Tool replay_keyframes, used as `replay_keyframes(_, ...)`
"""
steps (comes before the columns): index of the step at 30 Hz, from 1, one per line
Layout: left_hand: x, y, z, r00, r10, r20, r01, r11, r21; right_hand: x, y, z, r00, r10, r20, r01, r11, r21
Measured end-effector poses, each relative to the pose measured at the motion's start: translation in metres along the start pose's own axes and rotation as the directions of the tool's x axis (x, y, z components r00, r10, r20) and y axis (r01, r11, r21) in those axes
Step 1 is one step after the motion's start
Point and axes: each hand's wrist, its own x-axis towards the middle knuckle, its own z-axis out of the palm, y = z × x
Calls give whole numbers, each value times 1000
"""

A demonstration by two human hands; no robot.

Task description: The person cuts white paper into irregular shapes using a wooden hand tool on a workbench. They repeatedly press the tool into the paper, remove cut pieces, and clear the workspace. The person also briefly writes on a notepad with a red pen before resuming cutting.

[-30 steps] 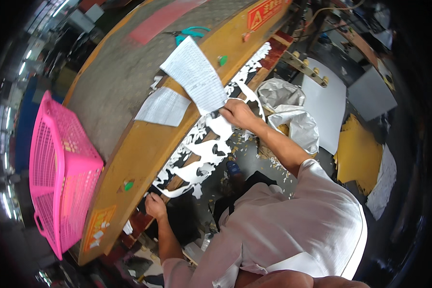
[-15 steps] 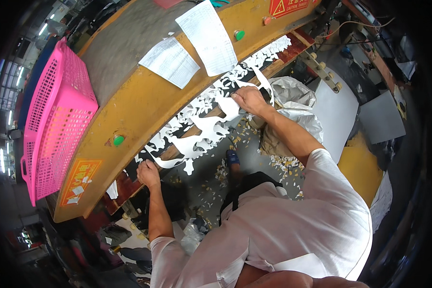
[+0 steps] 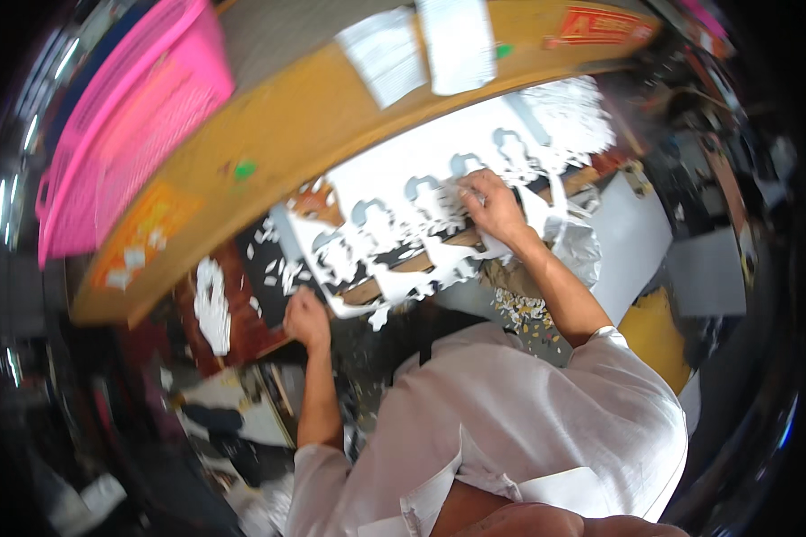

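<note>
A large white sheet [image 3: 376,166] with grey curved shapes [image 3: 421,186] in it lies on a dark board [image 3: 261,259] under and in front of a yellow machine beam. Its near edge is a ragged web of white cut-out scrap [image 3: 457,268], hanging over the board's front. My left hand [image 3: 307,319] is curled closed at the board's front edge, near the sheet's left corner; what its fingers hold is hidden. Over the scrap at the sheet's near edge, my right hand [image 3: 493,208] has bent, closed fingers. Blur hides what lies in them.
The yellow beam [image 3: 304,134] crosses above the board, with papers [image 3: 457,45] on it. A pink basket [image 3: 134,134] stands on top at the left. White scrap [image 3: 210,309] lies on a red surface at left. At right are a silvery sack [image 3: 578,251] and a pale panel [image 3: 631,237].
Much more of the white sheet and its grey shapes now shows in front of the beam. My right hand has shifted slightly right and down, my left likewise. The whole view has turned.
</note>
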Motion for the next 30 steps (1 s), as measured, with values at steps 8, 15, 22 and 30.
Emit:
replay_keyframes(8, -29, 45, -24, 991, -122, -50, 132, 921, 366, 81, -62, 133, 934, -29, 356, 1, 997, 78)
replay_keyframes(15, 15, 90, -14, 989, -135, -64, 135, 991, -5, 105, -121, 229, 790, -137, 597, 291, 942, -170)
replay_keyframes(22, 45, 108, 28, 988, 144, 64, -153, 973, 175, 117, -107, 243, 779, -147, 610, 138, 988, 62)
replay_keyframes(30, 46, 107, 27, 983, 89, 162, -121, 972, 200, 231, -72, 172, 641, 178, 746, -761, 266, 591)
